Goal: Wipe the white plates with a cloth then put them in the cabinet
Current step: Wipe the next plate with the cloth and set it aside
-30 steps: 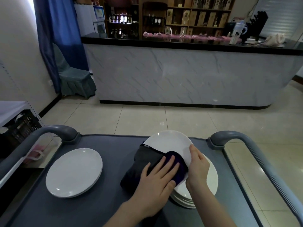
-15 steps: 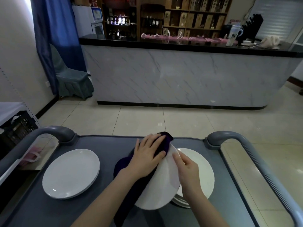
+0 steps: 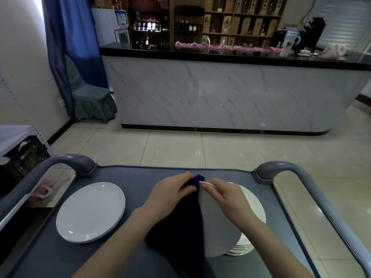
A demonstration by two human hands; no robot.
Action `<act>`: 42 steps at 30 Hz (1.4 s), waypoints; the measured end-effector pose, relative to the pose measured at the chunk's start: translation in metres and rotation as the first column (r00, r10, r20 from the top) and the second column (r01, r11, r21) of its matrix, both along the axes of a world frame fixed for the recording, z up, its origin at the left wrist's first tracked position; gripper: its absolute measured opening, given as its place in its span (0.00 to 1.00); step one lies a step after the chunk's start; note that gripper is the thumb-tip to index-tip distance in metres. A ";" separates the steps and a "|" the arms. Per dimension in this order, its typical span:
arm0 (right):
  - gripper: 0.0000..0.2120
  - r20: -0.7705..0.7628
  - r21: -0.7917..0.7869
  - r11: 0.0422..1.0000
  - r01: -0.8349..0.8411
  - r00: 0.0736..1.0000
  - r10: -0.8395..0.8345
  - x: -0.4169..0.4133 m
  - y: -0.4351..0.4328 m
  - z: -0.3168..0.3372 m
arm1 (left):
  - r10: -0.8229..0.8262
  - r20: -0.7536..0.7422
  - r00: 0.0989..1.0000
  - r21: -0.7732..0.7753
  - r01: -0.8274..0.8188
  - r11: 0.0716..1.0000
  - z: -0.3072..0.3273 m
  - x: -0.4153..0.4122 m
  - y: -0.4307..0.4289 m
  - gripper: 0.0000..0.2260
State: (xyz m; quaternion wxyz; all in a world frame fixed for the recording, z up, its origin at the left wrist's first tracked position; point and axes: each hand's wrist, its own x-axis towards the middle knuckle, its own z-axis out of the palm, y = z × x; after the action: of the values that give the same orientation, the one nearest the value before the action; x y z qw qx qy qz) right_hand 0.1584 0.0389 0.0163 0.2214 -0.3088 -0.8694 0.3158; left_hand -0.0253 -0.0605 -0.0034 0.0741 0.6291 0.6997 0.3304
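My right hand (image 3: 226,199) grips a white plate (image 3: 215,233) tilted almost on edge above the cart. My left hand (image 3: 170,194) presses a dark purple cloth (image 3: 180,233) against the plate's left face, with the cloth folded over the top rim and hanging down below. Under and to the right of the held plate lies a stack of white plates (image 3: 254,213). Two more white plates (image 3: 91,211) lie stacked flat on the left of the cart top.
The plates rest on a grey cart (image 3: 138,181) with curved handles at left (image 3: 66,160) and right (image 3: 285,167). A marble-fronted counter (image 3: 220,97) stands across the tiled floor. A black crate (image 3: 26,155) sits at the left, a covered chair (image 3: 90,97) by the blue curtain.
The held plate has been tipped up from leaning on the stack to nearly on edge. My left hand and the cloth moved up from its middle to its top rim.
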 end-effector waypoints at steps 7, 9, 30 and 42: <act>0.13 -0.152 -0.095 0.995 0.043 0.987 -0.057 -0.004 -0.002 0.009 | 0.154 0.211 0.965 0.120 -0.182 0.976 -0.007 0.000 -0.010 0.09; 0.14 -0.269 -0.194 0.973 0.122 0.948 -0.172 -0.001 -0.004 0.007 | 0.242 0.362 0.900 0.138 -0.308 0.941 -0.015 -0.001 -0.016 0.12; 0.12 -0.113 -0.016 0.999 -0.039 0.993 0.037 -0.008 -0.004 0.018 | 0.152 0.245 0.958 0.087 -0.178 0.980 0.004 0.004 -0.017 0.12; 0.11 -0.254 -0.325 0.939 0.111 0.946 -0.200 0.011 -0.001 0.004 | 0.313 0.641 0.701 0.078 -0.465 0.882 -0.016 0.008 -0.038 0.08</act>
State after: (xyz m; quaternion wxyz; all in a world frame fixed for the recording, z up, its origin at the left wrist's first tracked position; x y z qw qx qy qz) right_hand 0.1694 0.0374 0.0199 0.3175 -0.3593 -0.7416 0.4692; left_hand -0.0171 -0.0986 -0.0195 0.1496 0.3287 0.7109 0.6035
